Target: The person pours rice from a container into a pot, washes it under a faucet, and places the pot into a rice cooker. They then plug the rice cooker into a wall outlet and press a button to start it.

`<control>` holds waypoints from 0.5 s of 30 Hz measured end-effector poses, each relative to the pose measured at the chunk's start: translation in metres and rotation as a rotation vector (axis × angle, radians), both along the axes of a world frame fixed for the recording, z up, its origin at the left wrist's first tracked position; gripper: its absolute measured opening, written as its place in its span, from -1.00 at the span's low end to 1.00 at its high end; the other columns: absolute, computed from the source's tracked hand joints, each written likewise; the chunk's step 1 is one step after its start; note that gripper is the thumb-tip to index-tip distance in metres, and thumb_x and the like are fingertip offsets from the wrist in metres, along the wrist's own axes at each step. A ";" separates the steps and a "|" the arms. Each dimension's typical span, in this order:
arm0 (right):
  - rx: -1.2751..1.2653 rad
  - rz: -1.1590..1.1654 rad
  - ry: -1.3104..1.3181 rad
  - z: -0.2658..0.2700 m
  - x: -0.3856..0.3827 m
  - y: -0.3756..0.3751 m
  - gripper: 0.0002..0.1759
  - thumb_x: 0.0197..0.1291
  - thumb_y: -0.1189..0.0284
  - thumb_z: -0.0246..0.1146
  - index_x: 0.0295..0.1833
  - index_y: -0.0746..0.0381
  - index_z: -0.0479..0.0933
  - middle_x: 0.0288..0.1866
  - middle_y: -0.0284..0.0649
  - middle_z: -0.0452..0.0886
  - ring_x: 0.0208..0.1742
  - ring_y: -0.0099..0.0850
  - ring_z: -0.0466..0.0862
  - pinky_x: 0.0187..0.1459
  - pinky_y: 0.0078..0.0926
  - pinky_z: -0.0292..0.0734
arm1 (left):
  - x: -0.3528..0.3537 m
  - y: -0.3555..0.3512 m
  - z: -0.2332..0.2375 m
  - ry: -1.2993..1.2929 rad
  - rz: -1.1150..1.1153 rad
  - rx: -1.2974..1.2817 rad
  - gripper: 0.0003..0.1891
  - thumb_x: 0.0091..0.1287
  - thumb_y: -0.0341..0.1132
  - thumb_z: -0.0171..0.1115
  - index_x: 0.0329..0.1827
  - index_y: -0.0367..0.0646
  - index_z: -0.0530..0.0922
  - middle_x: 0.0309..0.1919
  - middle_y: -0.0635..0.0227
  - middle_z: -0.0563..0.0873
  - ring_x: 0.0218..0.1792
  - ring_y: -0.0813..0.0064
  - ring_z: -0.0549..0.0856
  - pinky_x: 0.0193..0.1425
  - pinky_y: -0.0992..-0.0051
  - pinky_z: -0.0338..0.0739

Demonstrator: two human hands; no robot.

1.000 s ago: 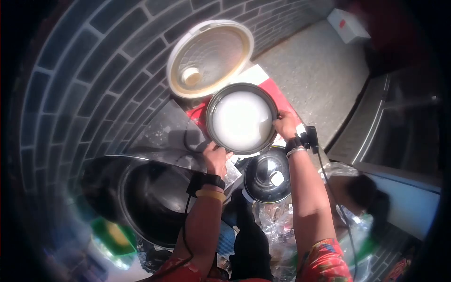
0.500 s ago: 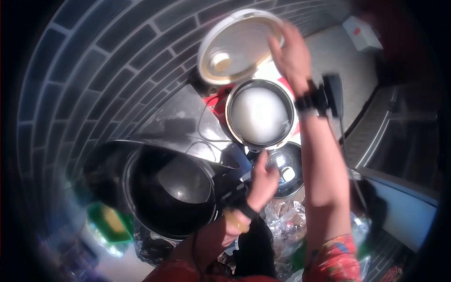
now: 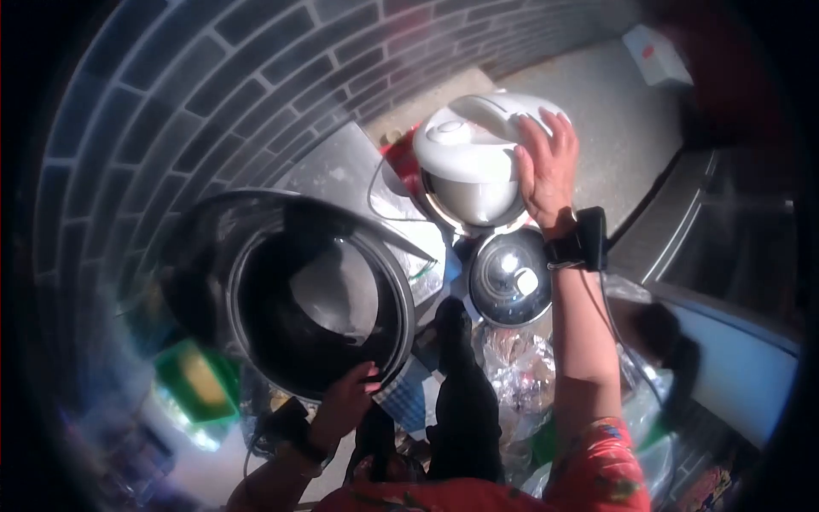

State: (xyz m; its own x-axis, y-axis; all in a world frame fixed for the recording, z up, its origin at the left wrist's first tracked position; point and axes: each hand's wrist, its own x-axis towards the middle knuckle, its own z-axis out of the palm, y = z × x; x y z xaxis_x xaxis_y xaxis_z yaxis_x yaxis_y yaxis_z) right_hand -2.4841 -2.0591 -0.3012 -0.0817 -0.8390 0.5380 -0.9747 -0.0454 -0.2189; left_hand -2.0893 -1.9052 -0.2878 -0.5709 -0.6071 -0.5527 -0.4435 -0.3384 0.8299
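COOKER W/ HINGED LID: LID SWUNG OVER, NOT FLUSH

Item 1: white lid, tilted above the cooker. Change vs. prior view: no longer upright w/ underside showing; its outer top faces up now. Meaning (judged): opening mostly covered, closure incomplete; a front gap shows the pale interior. Loc.: cooker stands ahead of the person, beyond the dark round lid.

Item 2: R hand, on the lid's R side, fingers spread over it; pressing, prob., not wrapped round it.

Item 3: L hand, now away from cooker front, down at near rim of lg. black pot. Fingers part-curled; can't tell if it grips anything.

Item 4: dark round lid, w/ pale knob, just before the cooker.

Item 5: clear plastic bag, nearer the person.

Item 6: green tub, far L, past the pot.

Item 7: brick wall, behind, L; white box, far R, well apart.
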 end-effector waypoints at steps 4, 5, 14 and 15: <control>0.060 -0.129 -0.137 -0.051 0.015 0.054 -0.52 0.11 0.37 0.11 0.18 0.20 0.29 0.19 0.05 0.26 0.26 0.05 0.18 0.25 -0.05 0.08 | 0.047 0.011 0.024 -0.112 0.140 -0.035 -0.71 0.22 -0.27 0.06 -0.09 -0.29 0.50 0.03 0.14 0.50 0.06 0.25 0.51 0.08 0.42 0.43; 0.195 -0.111 -0.260 -0.071 0.015 0.069 -0.50 0.11 0.38 0.11 0.20 0.21 0.26 0.21 0.08 0.24 0.26 0.05 0.20 0.24 -0.07 0.12 | 0.050 0.013 0.033 -0.027 0.406 -0.055 -0.72 0.26 -0.22 0.02 -0.14 -0.26 0.52 -0.06 0.18 0.55 0.00 0.31 0.53 0.03 0.41 0.44; 1.004 -0.263 -1.538 -0.087 0.176 0.162 -0.14 -0.09 0.11 0.37 0.21 0.42 0.19 0.15 0.08 0.36 0.20 -0.21 0.37 0.17 -0.36 0.27 | 0.228 -0.056 -0.030 -0.796 0.877 -0.618 -0.23 0.13 -0.20 0.29 0.28 -0.44 0.10 0.24 -0.01 0.26 0.19 0.16 0.35 0.29 0.32 0.17; 1.017 -0.216 -1.645 -0.073 0.196 0.161 -0.16 -0.09 0.18 0.38 0.20 0.43 0.20 0.12 0.05 0.39 0.16 -0.24 0.40 0.14 -0.38 0.30 | 0.221 -0.075 -0.022 -0.775 0.885 -0.768 -0.19 0.10 -0.19 0.32 0.28 -0.46 0.08 0.26 -0.05 0.23 0.22 0.13 0.32 0.32 0.31 0.11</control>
State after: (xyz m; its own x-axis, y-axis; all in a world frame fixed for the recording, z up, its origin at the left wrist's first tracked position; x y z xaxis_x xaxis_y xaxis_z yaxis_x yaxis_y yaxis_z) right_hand -2.2876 -1.8983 -0.3743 -0.0469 -0.6465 -0.7615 0.2054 0.7398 -0.6407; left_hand -1.8678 -1.9797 -0.3094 0.4475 -0.8905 0.0826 -0.7490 -0.3227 0.5787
